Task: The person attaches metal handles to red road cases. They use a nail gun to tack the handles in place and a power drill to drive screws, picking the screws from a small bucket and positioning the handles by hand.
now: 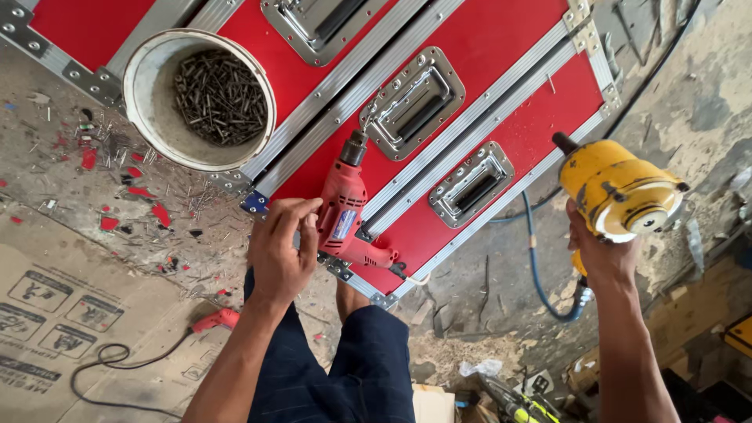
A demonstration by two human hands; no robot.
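Observation:
A red case (478, 55) with aluminium edging and recessed metal handles (413, 103) lies on the floor in front of me. A red electric drill (345, 207) rests on its lid near the front corner, chuck pointing away. My left hand (280, 251) lies against the drill's body, fingers curled on its side. My right hand (601, 254) grips the handle of a yellow pneumatic tool (619, 190), held up off the case to the right; a blue hose (540, 274) trails from it.
A white bucket (149, 98) holding several dark screws stands on the case's left part. Red chips and loose screws litter the concrete floor (117, 172). Flattened cardboard (55, 313), another red tool with a cord (215, 319), and cluttered tools lie nearby.

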